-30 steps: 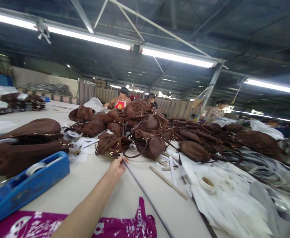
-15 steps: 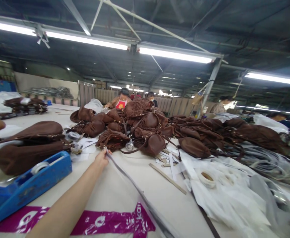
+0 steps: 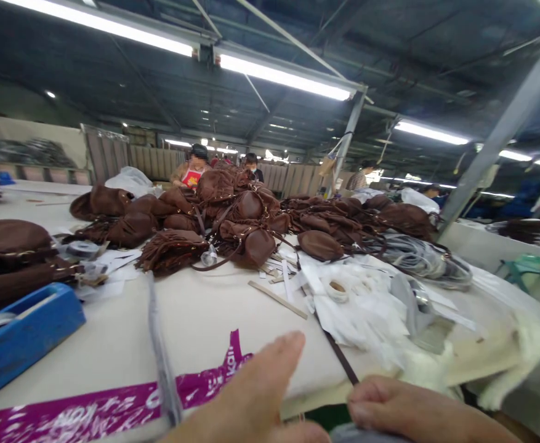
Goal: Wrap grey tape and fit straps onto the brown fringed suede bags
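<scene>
My left hand (image 3: 251, 394) is low in the centre, slightly blurred, fingers stretched out and holding nothing visible. My right hand (image 3: 399, 406) is curled at the table's near edge. A dark brown strap (image 3: 341, 357) runs down to its fingers, but whether they grip it is hidden. A long, greyish, see-through strip (image 3: 159, 351) lies on the table left of my left hand, across purple printed plastic (image 3: 89, 409). Beyond them rises a heap of brown bags (image 3: 246, 212).
A blue tape dispenser (image 3: 34, 338) stands at the left. White sheeting (image 3: 366, 307) with a tape roll (image 3: 337, 291) lies at the right, near bundled grey tubing (image 3: 422, 258). A thin flat strip (image 3: 276, 299) rests mid-table. Other people (image 3: 194, 169) are behind the heap.
My left hand has let go of the greyish strip and come back toward me. My right hand has come into view. The view has swung to the right.
</scene>
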`<state>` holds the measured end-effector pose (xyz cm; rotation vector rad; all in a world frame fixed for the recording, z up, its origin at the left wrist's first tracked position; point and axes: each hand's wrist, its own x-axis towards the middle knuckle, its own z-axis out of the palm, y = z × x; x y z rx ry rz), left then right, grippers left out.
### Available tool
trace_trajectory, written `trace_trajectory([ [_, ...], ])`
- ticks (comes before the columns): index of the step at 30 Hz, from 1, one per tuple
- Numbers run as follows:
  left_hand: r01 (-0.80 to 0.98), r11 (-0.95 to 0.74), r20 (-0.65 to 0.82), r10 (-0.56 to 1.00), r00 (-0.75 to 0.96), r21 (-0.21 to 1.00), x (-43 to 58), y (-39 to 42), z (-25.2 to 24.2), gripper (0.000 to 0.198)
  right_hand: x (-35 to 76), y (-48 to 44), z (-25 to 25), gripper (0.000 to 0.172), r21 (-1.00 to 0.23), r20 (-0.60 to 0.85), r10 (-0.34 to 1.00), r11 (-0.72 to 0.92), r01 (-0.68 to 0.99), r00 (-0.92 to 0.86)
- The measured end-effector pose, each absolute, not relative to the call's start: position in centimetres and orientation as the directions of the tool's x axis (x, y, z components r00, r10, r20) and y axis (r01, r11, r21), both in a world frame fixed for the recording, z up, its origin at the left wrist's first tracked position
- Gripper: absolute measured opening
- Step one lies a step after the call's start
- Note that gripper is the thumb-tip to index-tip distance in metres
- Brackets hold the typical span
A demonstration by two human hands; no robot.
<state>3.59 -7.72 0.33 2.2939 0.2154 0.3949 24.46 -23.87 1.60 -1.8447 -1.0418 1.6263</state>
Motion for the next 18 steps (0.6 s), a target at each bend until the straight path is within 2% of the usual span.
trace_trajectory([
  [1,0.064,-0.698,0.093,0.185,0.978,0.713,4.8,-9.7,-0.5,0.081,24.2,-22.7,1.7,0.038,-0.793,-0.579,0.815,-0.563,0.233,0.000],
  [3,0.156,-0.727,-0.022,0.189,0.982,0.669,6.6,-11.7,-1.9,0.086,23.6,-20.5,1.7,0.037,-0.802,-0.568,0.823,-0.550,0.234,-0.012],
  [6,0.258,-0.787,-0.047,0.281,0.959,0.560,7.2,-10.1,-3.1,0.081,23.4,-18.5,1.9,0.036,-0.798,-0.587,0.809,-0.569,0.197,-0.040],
  [8,0.346,-0.806,-0.042,0.373,0.927,0.481,6.2,-7.1,-3.1,0.075,24.1,-18.1,2.4,0.031,-0.822,-0.504,0.863,-0.486,0.297,0.018],
  [9,0.408,-0.788,-0.033,0.444,0.895,0.462,5.5,-5.4,-2.8,0.071,24.5,-18.1,2.7,0.031,-0.827,-0.384,0.916,-0.398,0.396,0.118],
  [10,0.468,-0.755,-0.012,0.522,0.853,0.460,4.6,-3.8,-2.4,0.068,25.0,-18.2,3.0,0.032,-0.803,-0.205,0.949,-0.302,0.514,0.238],
  [12,0.574,-0.664,0.031,0.667,0.745,0.480,2.9,-0.8,-1.5,0.061,25.6,-18.4,3.3,0.025,-0.717,0.147,0.898,-0.192,0.670,0.414],
  [13,0.610,-0.622,0.055,0.722,0.690,0.491,2.0,0.4,-1.1,0.058,25.6,-18.4,3.2,0.027,-0.728,0.181,0.874,-0.189,0.659,0.451],
  [14,0.635,-0.589,0.075,0.760,0.645,0.501,1.3,1.3,-0.8,0.056,25.4,-18.3,2.7,0.035,-0.788,0.108,0.883,-0.204,0.581,0.457],
  [15,0.649,-0.566,0.088,0.784,0.615,0.508,0.6,1.9,-0.6,0.055,24.8,-18.2,2.1,0.045,-0.862,-0.050,0.915,-0.242,0.445,0.401],
  [16,0.650,-0.557,0.093,0.791,0.604,0.518,0.1,2.3,-0.6,0.055,24.0,-17.8,1.2,0.054,-0.921,-0.223,0.932,-0.298,0.252,0.286],
  [18,0.622,-0.571,0.073,0.765,0.639,0.536,-0.7,2.2,-1.6,0.056,22.1,-16.7,-0.9,0.072,-0.916,-0.384,0.922,-0.372,-0.150,0.056],
])
